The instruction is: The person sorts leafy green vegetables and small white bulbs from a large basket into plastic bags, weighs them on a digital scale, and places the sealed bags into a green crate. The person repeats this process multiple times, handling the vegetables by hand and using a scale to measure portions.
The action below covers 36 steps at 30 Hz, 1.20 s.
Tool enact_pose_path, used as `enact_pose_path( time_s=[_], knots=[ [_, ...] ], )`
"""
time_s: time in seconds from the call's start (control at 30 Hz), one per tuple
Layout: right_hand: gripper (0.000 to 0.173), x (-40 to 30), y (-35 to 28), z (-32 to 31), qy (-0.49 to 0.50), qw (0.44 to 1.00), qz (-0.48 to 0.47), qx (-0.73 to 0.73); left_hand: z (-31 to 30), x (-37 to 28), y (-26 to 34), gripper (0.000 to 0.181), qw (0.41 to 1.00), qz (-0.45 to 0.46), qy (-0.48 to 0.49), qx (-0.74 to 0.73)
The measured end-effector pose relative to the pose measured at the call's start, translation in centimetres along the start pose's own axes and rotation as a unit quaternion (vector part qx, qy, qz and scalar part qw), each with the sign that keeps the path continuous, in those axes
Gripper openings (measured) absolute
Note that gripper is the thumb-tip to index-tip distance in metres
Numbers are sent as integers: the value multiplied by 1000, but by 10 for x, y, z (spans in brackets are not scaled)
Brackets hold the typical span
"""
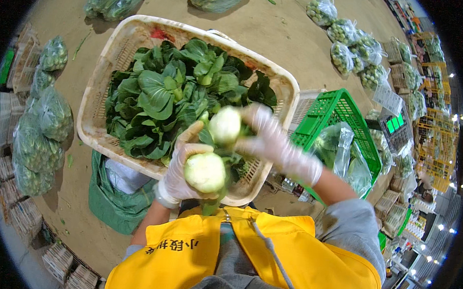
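Observation:
My left hand (pixel 178 169), in a thin clear glove, holds a bok choy (pixel 205 172) with its pale cut base turned up. Just above it is a second bok choy (pixel 225 125), also base up. My gloved right hand (pixel 261 130) is blurred, its fingers and thumb around that upper one's right side; the exact grip is partly hidden. Both hands are over the near right part of a dirty white plastic basket (pixel 88 107). Inside the basket lies a heap of leafy green bok choy (pixel 158 93).
A green plastic crate (pixel 344 101) holding clear-bagged greens stands right, beside a scale with a lit display (pixel 395 122). Filled vegetable bags (pixel 41 144) line the left; more bags (pixel 342 58) lie far right. A green sack (pixel 108 205) sits below the basket's left side.

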State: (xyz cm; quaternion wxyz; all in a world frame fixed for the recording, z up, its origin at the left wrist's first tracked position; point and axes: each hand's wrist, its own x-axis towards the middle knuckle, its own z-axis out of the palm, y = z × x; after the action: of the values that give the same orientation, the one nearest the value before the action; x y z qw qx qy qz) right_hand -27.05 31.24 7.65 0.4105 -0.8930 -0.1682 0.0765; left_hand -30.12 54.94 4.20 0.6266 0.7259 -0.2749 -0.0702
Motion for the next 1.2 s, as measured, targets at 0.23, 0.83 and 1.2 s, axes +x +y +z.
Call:
enact_pose_path(
  time_s=[0.23,0.83,1.2],
  knots=[
    [69,-62,-54,62,-137,826,183,515,-10,-44,9,112,874,-134,-27,-466],
    [72,-29,-2,53,-110,876,240,404,-24,-61,19,110,952,-121,-26,-280],
    [99,-113,-58,81,250,796,52,549,30,-19,15,74,879,-218,-126,-406]
  ],
)
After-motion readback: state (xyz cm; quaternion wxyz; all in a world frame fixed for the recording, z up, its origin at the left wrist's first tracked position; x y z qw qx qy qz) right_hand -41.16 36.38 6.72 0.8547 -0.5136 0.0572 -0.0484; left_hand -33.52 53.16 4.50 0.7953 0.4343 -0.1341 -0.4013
